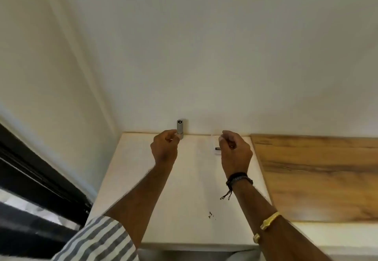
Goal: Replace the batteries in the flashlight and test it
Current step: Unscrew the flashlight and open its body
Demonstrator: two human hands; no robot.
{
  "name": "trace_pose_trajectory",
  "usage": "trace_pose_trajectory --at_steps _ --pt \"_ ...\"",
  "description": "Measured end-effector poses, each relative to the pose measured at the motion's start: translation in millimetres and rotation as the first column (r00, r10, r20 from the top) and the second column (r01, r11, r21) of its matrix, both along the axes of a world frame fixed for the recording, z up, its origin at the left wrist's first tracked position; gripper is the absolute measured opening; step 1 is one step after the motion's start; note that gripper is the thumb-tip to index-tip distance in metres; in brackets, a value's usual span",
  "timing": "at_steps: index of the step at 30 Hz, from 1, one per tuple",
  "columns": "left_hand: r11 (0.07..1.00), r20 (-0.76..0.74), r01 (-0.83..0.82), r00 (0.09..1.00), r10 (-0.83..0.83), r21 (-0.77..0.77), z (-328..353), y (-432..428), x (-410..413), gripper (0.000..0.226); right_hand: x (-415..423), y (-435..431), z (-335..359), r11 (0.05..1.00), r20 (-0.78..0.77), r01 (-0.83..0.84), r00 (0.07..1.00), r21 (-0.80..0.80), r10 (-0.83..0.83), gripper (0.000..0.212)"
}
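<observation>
The left hand's (164, 148) fingers were curled, thumb and forefinger touching the foot of the flashlight (179, 127). Whether they pinched it could not be told. The grey flashlight stood upright at the far edge of the white table (184, 189), against the wall. The right hand's (235, 150) fingers were curled too, their hold unclear, above a small black item (217, 148). Farther right lay a wooden surface (317, 178).
</observation>
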State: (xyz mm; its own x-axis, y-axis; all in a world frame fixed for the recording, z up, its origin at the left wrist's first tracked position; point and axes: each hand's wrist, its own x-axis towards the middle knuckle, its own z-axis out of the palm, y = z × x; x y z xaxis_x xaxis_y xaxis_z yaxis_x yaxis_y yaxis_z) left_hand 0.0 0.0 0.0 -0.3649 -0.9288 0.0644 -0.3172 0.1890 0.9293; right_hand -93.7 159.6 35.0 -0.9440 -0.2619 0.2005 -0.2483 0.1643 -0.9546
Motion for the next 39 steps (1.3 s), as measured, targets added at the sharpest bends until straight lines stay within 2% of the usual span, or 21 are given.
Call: trace_pose_trajectory --at_steps 4,12,18,27,31,34,39 --pt "0.999 0.037 -0.019 0.999 0.018 0.028 -21.0 -18.5 -26.3 0.022 -18.7 -23.4 -25.1 1.0 0.127 -0.012 0.992 -0.016 0.014 0.016" --pt "0.987 0.044 -0.131 0.991 0.127 0.096 -65.2 -60.7 -80.7 0.053 -39.1 -58.2 -65.6 0.993 0.153 -0.03 0.987 -0.115 0.047 0.016" --pt "0.995 0.083 -0.09 0.993 0.086 0.04 -85.9 -72.2 -96.0 0.028 -44.8 -68.6 -81.1 0.985 0.19 -0.03 0.98 -0.171 0.063 0.015" --pt "0.997 0.099 -0.016 0.995 0.008 0.074 -76.7 -53.8 -68.9 0.035 -30.2 -50.1 -79.5 0.986 0.203 -0.036 0.977 -0.16 0.069 0.018" --pt "0.992 0.007 0.016 1.0 -0.017 0.124 -60.0 -16.8 -33.5 0.02 -9.1 -28.1 -69.0 0.987 0.199 -0.031 0.978 -0.159 0.063 0.018" --pt "0.99 -0.045 0.018 0.999 -0.012 0.141 -48.8 16.6 -4.1 0.018 9.7 -8.6 -61.8 0.983 0.225 -0.027 0.972 -0.182 0.069 0.018" --pt "0.991 -0.118 0.113 0.988 -0.103 0.077 -40.1 72.7 49.4 0.011 42.6 32.4 -59.4 0.982 0.255 -0.056 0.962 -0.179 0.101 0.017"
